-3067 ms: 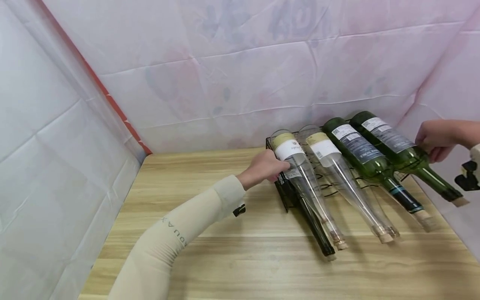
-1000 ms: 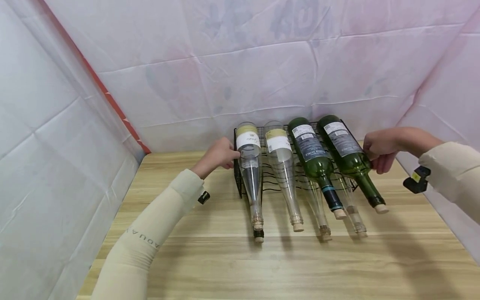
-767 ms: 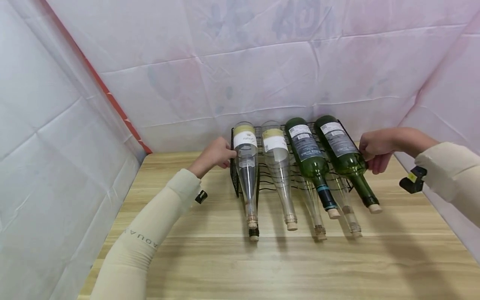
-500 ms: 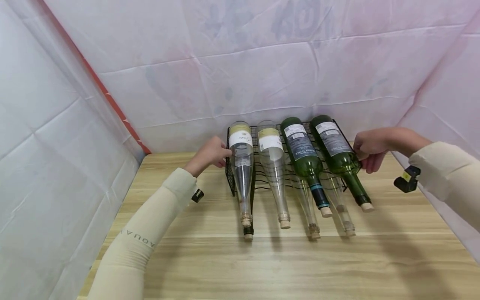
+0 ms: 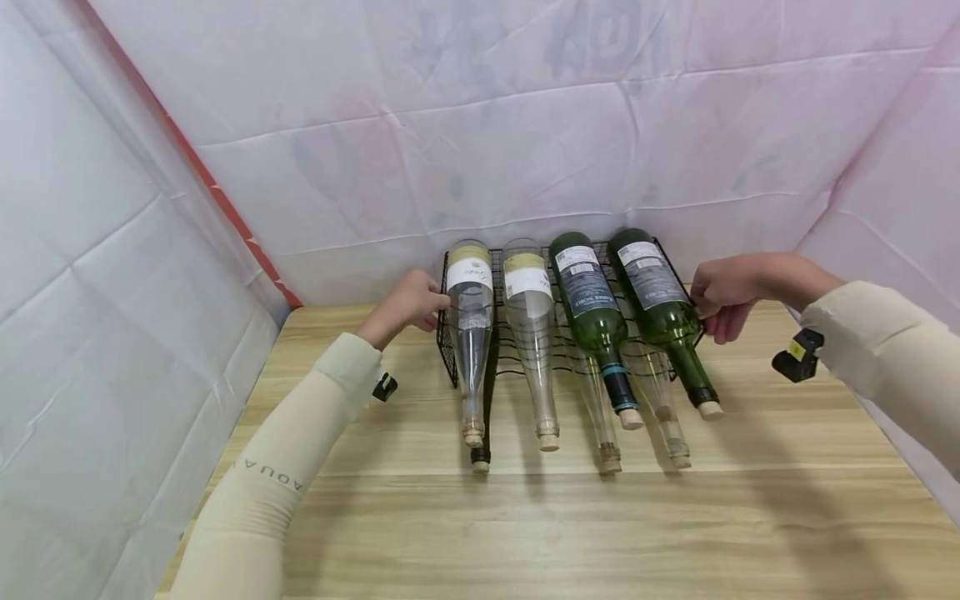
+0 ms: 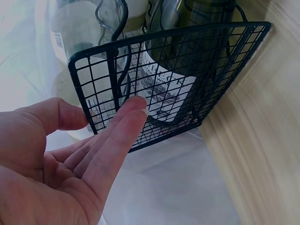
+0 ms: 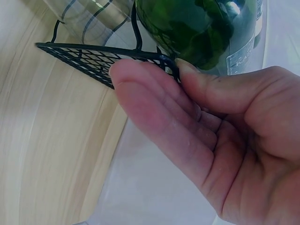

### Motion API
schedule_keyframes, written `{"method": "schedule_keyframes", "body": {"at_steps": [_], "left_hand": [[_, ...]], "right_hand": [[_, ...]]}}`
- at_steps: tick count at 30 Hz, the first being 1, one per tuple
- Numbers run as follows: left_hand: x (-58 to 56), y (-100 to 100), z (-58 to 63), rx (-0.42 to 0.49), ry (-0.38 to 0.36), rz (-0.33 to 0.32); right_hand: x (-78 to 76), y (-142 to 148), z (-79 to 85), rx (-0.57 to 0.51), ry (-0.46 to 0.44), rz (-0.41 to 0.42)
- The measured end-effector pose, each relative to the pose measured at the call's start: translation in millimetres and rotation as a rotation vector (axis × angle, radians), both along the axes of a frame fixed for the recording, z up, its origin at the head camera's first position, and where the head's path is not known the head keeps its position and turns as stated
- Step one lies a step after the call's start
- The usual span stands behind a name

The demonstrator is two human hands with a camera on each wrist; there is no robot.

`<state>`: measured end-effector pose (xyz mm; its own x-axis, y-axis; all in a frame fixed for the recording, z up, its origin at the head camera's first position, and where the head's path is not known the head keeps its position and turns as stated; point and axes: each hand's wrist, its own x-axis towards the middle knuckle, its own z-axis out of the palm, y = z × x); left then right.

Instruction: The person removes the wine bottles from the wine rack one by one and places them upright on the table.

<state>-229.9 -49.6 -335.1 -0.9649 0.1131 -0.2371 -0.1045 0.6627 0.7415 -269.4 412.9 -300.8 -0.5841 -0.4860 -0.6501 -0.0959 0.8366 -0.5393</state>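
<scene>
Just right of the frame's centre, the wire wine rack (image 5: 447,352) sits on the counter (image 5: 480,533), its side panels pinched between thumb and fingers of the left hand (image 5: 405,306) and right hand (image 5: 722,296). Any shift would best be level and evenly shared, so the stacked, corked wine bottles (image 5: 589,302), necks overhanging the front, don't roll.
</scene>
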Motion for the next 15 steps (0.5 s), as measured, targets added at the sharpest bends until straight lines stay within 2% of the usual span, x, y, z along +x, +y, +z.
{"method": "schedule_keyframes", "body": {"at_steps": [15], "left_hand": [[2.6, 2.7, -0.8, 0.02, 0.01, 0.016]], "right_hand": [[0.4, 1.5, 2.4, -0.003, 0.012, 0.024]]}}
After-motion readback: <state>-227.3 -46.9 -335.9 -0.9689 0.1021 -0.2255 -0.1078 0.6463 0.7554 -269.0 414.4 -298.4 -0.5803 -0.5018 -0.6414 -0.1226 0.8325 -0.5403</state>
